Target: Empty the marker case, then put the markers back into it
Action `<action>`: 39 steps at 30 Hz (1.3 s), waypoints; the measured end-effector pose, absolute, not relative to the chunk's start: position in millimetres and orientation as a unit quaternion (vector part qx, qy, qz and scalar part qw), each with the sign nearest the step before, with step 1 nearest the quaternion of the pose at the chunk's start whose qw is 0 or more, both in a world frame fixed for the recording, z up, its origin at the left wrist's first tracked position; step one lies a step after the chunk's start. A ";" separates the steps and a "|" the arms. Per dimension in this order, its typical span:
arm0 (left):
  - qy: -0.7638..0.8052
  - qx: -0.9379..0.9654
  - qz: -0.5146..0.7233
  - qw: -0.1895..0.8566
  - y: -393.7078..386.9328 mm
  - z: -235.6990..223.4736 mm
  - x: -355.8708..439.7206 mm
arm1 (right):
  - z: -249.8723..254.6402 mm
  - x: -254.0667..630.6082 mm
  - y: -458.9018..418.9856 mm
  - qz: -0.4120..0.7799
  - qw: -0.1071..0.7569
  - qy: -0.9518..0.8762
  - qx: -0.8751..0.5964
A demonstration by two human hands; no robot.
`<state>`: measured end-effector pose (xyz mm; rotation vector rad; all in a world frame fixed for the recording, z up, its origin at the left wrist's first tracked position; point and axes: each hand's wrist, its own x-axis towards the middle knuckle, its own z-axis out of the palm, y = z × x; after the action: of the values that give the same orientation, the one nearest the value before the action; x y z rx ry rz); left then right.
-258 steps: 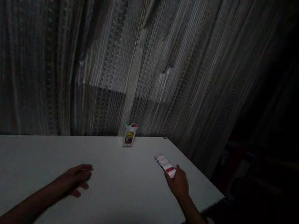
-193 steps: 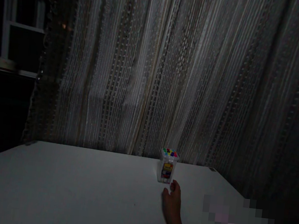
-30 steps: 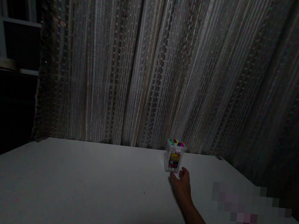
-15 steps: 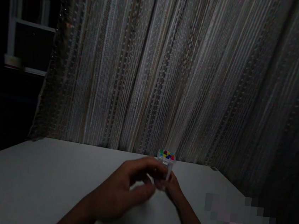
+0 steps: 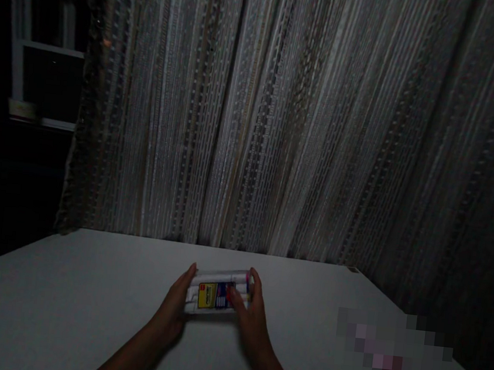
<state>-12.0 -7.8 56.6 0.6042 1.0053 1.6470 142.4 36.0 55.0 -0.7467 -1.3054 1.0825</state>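
A clear pack of markers (image 5: 207,296) with white barrels and a yellow and blue label lies sideways between my two hands, above the table. My left hand (image 5: 174,302) grips its left end, the fingers mostly behind it. Around the right end, where a pink cap shows, my right hand (image 5: 254,319) is closed, its thumb pressed on the label. The other caps are largely covered by the right hand.
Under my hands is a white table (image 5: 84,309). A striped, patterned curtain (image 5: 253,121) hangs behind its far edge. At the right, a blurred-out pinkish patch (image 5: 387,364) covers part of the table. A dark window (image 5: 52,47) is at the far left.
The marker pack was upright with its coloured caps on top; now it lies sideways, label facing me, nearer and further left. My left hand has gone from loosely curled in front to gripping its left end.
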 end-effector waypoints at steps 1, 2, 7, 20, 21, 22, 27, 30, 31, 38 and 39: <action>0.410 0.245 0.692 0.541 -12.2 55.2 -12.8 | 52.9 140.7 31.0 0.477 0.581 -0.580 -0.314; 0.395 0.237 0.696 0.552 -15.9 54.6 -13.3 | 52.3 140.5 26.4 0.484 0.562 -0.596 -0.308; 0.298 0.196 0.682 0.639 -22.2 53.8 -11.8 | 61.5 150.7 13.6 0.391 0.573 -0.645 -0.321; 0.319 0.200 0.645 0.665 -19.3 43.7 -12.7 | 66.8 158.2 11.9 0.293 0.580 -0.690 -0.320; 0.322 0.190 0.649 0.663 -19.3 43.6 -12.7 | 66.5 158.1 12.1 0.303 0.575 -0.687 -0.325; 0.323 0.180 0.654 0.660 -19.4 43.7 -12.7 | 66.3 158.0 12.4 0.312 0.570 -0.685 -0.329; 0.340 0.157 0.653 0.658 -20.6 45.9 -11.7 | 65.0 158.0 13.6 0.353 0.560 -0.667 -0.342; 0.313 0.161 0.661 0.663 -21.1 47.9 -12.1 | 64.3 157.9 14.0 0.364 0.583 -0.640 -0.343; 0.303 0.164 0.660 0.667 -21.1 48.3 -12.6 | 64.2 157.9 14.3 0.370 0.587 -0.633 -0.342; 0.311 0.195 0.655 0.660 -16.9 45.6 -17.1 | 65.8 159.4 21.6 0.473 0.561 -0.569 -0.371; 0.320 0.196 0.659 0.652 -16.2 44.8 -17.8 | 65.1 159.5 23.0 0.492 0.557 -0.556 -0.373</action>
<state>-17.8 -16.2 44.8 0.4441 0.7268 1.4962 159.5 23.0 65.1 -0.8793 -1.3123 1.1621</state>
